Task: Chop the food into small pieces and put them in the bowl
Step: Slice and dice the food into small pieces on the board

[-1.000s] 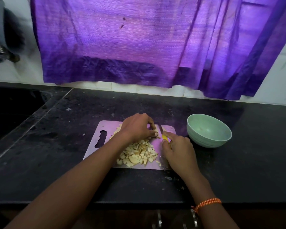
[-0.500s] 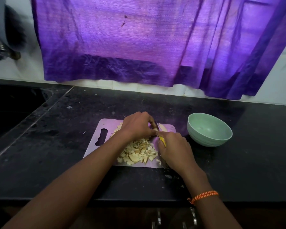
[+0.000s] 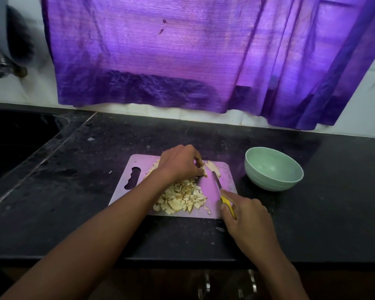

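On board [image 3: 206, 187]: left hand [image 3: 179, 163] pinches food strip [image 3: 202, 169]; right hand [image 3: 247, 215] grips knife [image 3: 222, 192]; chopped pile [image 3: 182, 198] between; bowl [image 3: 273, 172] beside.

Left hand [image 3: 180, 164] reaches far, knuckles up, fingers curled down and pinching a piece at their tips. Right hand [image 3: 246, 215] sits nearer and to the right, fingers wrapped round a handle, forefinger stretched forward.

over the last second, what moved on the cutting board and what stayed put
The right hand, gripping the yellow-handled knife, drew back toward the person, from beside the left hand to the cutting board near edge, exposing the blade. The left hand stayed holding the uncut strips. The chopped pile and green bowl did not move.
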A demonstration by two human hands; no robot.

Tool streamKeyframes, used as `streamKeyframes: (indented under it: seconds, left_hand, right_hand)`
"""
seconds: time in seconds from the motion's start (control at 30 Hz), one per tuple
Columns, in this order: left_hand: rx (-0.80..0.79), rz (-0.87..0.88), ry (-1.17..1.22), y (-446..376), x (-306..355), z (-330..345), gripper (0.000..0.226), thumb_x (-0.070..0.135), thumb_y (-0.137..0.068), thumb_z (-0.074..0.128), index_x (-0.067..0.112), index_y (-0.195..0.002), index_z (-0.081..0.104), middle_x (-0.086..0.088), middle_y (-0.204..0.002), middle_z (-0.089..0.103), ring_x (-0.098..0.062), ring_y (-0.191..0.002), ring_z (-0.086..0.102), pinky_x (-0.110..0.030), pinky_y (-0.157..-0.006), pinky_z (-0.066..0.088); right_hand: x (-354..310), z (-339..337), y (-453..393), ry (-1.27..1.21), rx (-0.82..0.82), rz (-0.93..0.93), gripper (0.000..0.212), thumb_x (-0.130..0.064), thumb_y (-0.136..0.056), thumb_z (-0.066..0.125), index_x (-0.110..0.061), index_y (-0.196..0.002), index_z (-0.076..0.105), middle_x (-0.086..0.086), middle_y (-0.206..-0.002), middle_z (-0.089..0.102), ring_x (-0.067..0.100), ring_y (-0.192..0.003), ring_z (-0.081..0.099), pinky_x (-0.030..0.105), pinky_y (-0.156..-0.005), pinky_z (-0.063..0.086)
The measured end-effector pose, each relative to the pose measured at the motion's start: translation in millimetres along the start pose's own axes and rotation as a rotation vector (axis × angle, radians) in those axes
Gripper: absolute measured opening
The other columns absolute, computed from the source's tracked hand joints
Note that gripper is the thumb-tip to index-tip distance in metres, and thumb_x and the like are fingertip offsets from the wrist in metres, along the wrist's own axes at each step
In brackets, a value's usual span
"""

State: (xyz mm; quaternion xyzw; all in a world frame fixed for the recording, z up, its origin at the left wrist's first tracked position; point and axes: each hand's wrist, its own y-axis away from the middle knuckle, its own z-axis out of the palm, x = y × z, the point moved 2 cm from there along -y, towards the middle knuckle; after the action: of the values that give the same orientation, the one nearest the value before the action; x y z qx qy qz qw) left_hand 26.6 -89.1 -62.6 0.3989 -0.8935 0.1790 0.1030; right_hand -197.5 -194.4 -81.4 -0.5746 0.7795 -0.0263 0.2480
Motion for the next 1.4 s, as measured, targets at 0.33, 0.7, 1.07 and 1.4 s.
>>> streamKeyframes:
  seconds: [0.33,0.7,1.07,1.4]
  left_hand:
    - [0.003,0.022,0.016,0,-1,1,0.027,0.057,-0.081,0.084,0.038,-0.1,0.083,0.018,-0.106,0.079,-0.007,-0.088,0.07,-0.032,-0.076,0.06]
    - [0.006,-0.009,0.073,0,-7,-1,0.025,0.06,-0.077,0.087,0.038,-0.086,0.082,0.017,-0.08,0.076,-0.001,-0.07,0.064,-0.031,-0.069,0.059]
    - [-0.028,-0.013,0.088,1,-2,-1,0.019,0.055,-0.08,0.086,0.038,-0.086,0.08,0.019,-0.075,0.07,-0.003,-0.074,0.063,-0.032,-0.071,0.058]
    - [-0.01,-0.02,0.047,3,1,-2,0.018,0.055,-0.08,0.082,0.039,-0.084,0.078,0.018,-0.076,0.07,-0.003,-0.078,0.062,-0.027,-0.064,0.049]
  right_hand:
    - [-6,11,-34,0.007,-0.016,0.011,0.046,-0.046,-0.097,0.048,-0.038,-0.141,0.058,-0.003,-0.074,0.053,0.021,-0.073,0.05,0.033,-0.063,0.034]
    - [-19,17,-49,-0.015,0.046,0.03,0.038,-0.034,-0.101,0.05,-0.028,-0.137,0.062,0.009,-0.088,0.068,0.02,-0.071,0.04,0.033,-0.062,0.03]
    - [-28,10,-46,0.013,0.054,-0.01,0.034,-0.033,-0.104,0.05,-0.03,-0.135,0.062,0.004,-0.076,0.052,0.021,-0.067,0.039,0.032,-0.061,0.03]
    - [-30,14,-50,0.051,0.009,-0.044,0.032,-0.039,-0.103,0.046,-0.036,-0.132,0.061,0.005,-0.096,0.068,0.027,-0.084,0.062,0.034,-0.063,0.035]
